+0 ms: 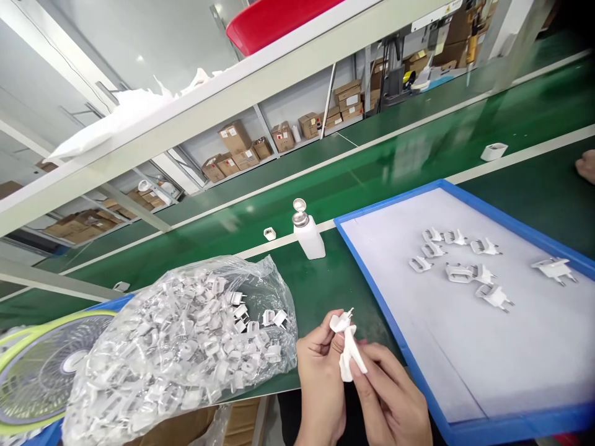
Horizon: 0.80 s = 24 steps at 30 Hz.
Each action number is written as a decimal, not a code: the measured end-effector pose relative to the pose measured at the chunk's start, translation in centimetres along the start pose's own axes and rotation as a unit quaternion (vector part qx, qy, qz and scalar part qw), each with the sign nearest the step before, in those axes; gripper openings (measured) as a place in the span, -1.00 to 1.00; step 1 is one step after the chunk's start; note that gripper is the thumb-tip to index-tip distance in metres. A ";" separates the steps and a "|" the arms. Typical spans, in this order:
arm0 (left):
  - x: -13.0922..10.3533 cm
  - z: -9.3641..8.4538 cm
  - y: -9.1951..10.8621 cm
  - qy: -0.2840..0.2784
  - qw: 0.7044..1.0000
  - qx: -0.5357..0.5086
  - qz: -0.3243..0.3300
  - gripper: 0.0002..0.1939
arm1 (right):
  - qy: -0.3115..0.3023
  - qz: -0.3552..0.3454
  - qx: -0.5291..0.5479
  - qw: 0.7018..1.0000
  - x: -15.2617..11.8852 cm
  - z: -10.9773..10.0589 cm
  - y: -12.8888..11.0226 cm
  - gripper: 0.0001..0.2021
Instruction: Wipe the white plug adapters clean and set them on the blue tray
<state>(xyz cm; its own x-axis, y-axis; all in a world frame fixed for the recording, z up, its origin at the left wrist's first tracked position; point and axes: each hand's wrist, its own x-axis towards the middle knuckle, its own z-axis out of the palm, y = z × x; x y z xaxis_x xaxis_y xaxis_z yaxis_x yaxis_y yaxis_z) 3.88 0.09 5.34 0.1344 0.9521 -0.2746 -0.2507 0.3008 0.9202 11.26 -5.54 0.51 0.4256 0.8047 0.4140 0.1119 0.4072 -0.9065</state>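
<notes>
Low in the middle, at the table's front edge, my left hand (323, 378) is closed around a white two-pin plug piece (341, 321), its pins pointing up and right. My right hand (393, 393) pinches a crumpled white cloth (351, 356) and presses it against the plug piece. To the left lies a clear plastic bag (181, 341) crammed with similar white plug pieces. On the right, a blue-rimmed tray (372, 279) with a pale surface carries several loose plug pieces (460, 272).
A white pump bottle (309, 238) stands behind my hands. Left of the bag is a yellow-green fan (46, 371). Beyond runs a green conveyor belt (390, 170) with a few small white parts. A shelf beam crosses overhead. Another person's hand (586, 166) shows at the right edge.
</notes>
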 end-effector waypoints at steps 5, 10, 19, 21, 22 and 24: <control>-0.4 -0.2 0.3 -0.010 0.999 -0.020 -0.025 -0.78 | -0.088 -0.134 -0.117 0.980 1.9 -1.5 0.1 -0.41; -0.7 -0.3 0.5 0.029 0.959 -0.222 -0.176 -0.69 | -0.064 -0.110 -0.216 0.968 3.0 -3.5 -1.6 -0.63; -1.3 -0.2 1.1 0.000 0.930 -0.283 -0.233 -0.60 | 0.081 -0.036 -0.310 0.947 4.0 -5.2 -4.9 -0.85; -1.6 -0.2 0.9 -0.031 0.937 -0.273 -0.215 -0.59 | -0.013 -0.080 -0.273 0.959 3.8 -4.7 -4.5 -0.76; -1.9 -0.1 0.8 -0.042 0.943 -0.263 -0.198 -0.61 | -0.058 -0.102 -0.250 0.961 3.7 -4.4 -4.3 -0.69; -2.4 0.0 0.6 -0.039 0.959 -0.233 -0.154 -0.66 | -0.124 -0.128 -0.218 0.960 3.6 -3.9 -3.7 -0.59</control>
<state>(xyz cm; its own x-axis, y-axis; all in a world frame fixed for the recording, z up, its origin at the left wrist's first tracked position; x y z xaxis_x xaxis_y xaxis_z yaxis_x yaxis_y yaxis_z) 3.37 -1.98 6.56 0.3372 0.8123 -0.4758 -0.5861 0.5767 0.5691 15.93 -5.85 5.08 0.1138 0.8021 0.5863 0.5724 0.4294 -0.6986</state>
